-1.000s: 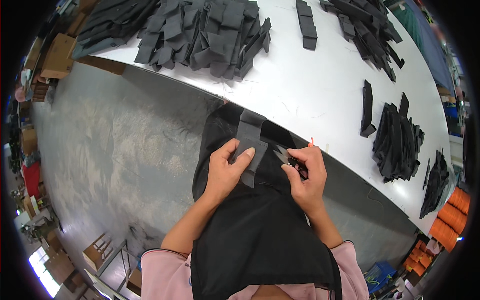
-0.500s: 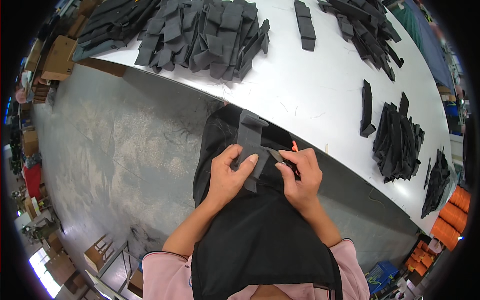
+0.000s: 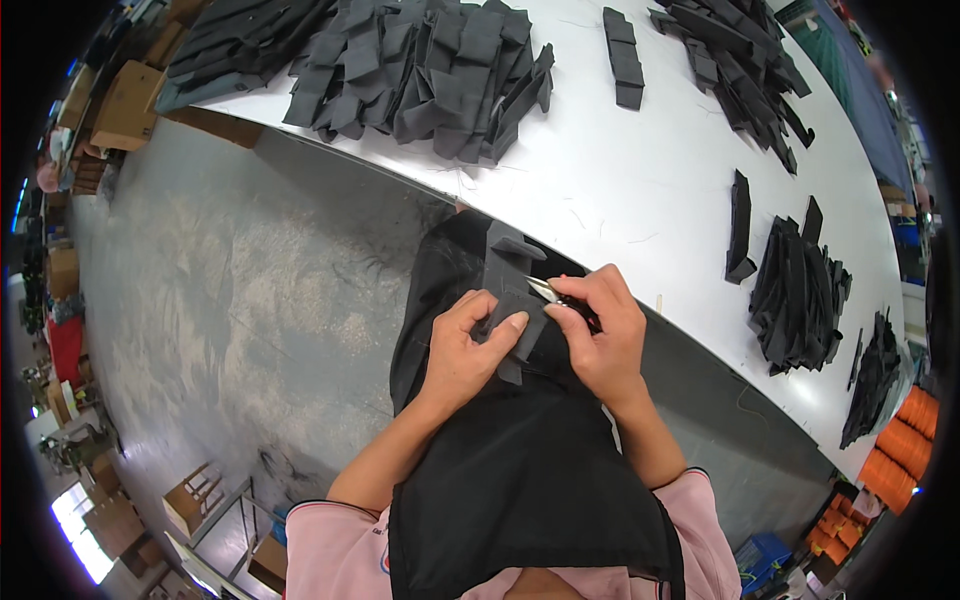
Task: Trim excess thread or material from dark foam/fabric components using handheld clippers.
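Observation:
My left hand (image 3: 468, 345) pinches a dark grey fabric piece (image 3: 512, 290) held over my lap, thumb and fingers on its lower part. My right hand (image 3: 598, 335) is closed around small metal snips (image 3: 545, 290), whose blades touch the fabric piece's right edge. Both hands are close together above the black apron (image 3: 520, 470) that covers my lap, just below the edge of the white table (image 3: 640, 190).
On the table lie heaps of dark fabric pieces: a big pile (image 3: 430, 65) at the far left, a small stack (image 3: 625, 60) at the far middle, a heap (image 3: 740, 55) at the far right, bundles (image 3: 800, 290) at the right. Cardboard boxes (image 3: 125, 100) and orange spools (image 3: 900, 440) stand on the floor.
The snips in my right hand have moved left onto the fabric piece's edge. Both hands have shifted slightly lower, and my left fingers have regripped the piece.

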Demonstrator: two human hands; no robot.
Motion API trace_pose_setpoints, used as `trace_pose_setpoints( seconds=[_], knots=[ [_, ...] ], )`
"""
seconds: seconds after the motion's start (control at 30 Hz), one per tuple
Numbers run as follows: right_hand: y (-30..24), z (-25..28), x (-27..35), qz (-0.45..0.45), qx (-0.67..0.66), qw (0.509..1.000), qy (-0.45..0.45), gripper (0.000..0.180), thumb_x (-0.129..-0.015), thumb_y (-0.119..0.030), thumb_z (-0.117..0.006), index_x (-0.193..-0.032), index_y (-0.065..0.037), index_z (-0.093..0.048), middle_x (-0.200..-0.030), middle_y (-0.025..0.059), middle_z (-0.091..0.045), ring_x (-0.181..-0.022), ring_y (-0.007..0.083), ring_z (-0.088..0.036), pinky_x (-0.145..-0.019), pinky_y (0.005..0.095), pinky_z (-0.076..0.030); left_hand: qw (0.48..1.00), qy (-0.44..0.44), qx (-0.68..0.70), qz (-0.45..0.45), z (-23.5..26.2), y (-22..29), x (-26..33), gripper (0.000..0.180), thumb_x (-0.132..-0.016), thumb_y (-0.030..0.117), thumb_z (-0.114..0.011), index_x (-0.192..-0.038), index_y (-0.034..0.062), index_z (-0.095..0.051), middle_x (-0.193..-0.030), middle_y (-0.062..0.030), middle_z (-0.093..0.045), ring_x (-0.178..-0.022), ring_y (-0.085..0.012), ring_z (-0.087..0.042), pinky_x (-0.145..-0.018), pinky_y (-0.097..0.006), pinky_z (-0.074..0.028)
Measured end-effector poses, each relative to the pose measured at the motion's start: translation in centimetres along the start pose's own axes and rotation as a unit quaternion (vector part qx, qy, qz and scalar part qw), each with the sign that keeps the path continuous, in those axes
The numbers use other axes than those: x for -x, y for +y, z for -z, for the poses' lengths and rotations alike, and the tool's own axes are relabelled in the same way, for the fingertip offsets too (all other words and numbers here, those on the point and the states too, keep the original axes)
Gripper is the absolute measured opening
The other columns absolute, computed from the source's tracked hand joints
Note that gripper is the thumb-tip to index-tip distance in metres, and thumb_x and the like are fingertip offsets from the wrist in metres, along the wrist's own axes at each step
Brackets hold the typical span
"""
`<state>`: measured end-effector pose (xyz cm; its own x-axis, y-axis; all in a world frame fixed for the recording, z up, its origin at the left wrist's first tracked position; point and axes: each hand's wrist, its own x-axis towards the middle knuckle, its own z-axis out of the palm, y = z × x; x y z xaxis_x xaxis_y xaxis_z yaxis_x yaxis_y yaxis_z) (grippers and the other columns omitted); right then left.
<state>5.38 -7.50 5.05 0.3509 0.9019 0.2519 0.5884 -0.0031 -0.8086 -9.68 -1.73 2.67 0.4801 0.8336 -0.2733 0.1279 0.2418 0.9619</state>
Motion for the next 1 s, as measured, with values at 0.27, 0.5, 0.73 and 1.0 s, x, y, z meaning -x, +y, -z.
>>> trace_pose_setpoints(
  seconds=[0.27,0.5,0.73,1.0],
  knots=[
    [1.1,3.1,-1.5,0.042,0.013,0.991,-0.125,0.023,-0.068,-0.008,-0.072,-0.09,-0.007,-0.065,-0.078,0.006,-0.056,-0.066,0.0235,-0.057,-0.057,0.0312,-0.045,0.997,-0.071,0.011,0.039,1.0,0.3,0.1,0.021,-0.08,0.013,-0.066,-0.075,-0.0028,-0.054,-0.072,-0.0012,-0.046,-0.067,-0.008,-0.042,-0.06,-0.023,-0.034],
    [2.2,4.0,-3.0,0.106,0.005,0.972,-0.209,0.022,-0.069,-0.01,-0.072,-0.09,-0.007,-0.065,-0.08,0.0051,-0.056,-0.065,0.0232,-0.056,-0.058,0.0312,-0.044,0.986,-0.156,0.026,0.051,1.3,1.0,0.1,0.02,-0.08,0.015,-0.067,-0.079,-0.0027,-0.059,-0.075,-0.0008,-0.049,-0.07,-0.0076,-0.045,-0.063,-0.023,-0.035],
    [1.7,3.8,-1.1,0.018,-0.083,0.986,-0.142,0.026,-0.069,-0.001,-0.072,-0.095,-0.004,-0.068,-0.079,0.0067,-0.058,-0.067,0.0155,-0.056,-0.062,0.0253,-0.046,0.988,-0.146,0.037,0.044,1.3,0.4,0.1,0.02,-0.08,0.015,-0.067,-0.078,-0.0023,-0.058,-0.076,-0.0005,-0.05,-0.071,-0.0071,-0.045,-0.063,-0.023,-0.035],
    [1.3,4.4,-1.8,0.119,0.052,0.978,-0.163,0.028,-0.066,-0.007,-0.075,-0.093,-0.005,-0.067,-0.076,0.0063,-0.059,-0.064,0.0214,-0.058,-0.062,0.0288,-0.049,0.986,-0.155,0.027,0.057,1.4,0.8,-0.1,0.02,-0.079,0.016,-0.067,-0.075,-0.0015,-0.057,-0.075,0.0004,-0.049,-0.07,-0.0061,-0.044,-0.062,-0.022,-0.034]
  ],
)
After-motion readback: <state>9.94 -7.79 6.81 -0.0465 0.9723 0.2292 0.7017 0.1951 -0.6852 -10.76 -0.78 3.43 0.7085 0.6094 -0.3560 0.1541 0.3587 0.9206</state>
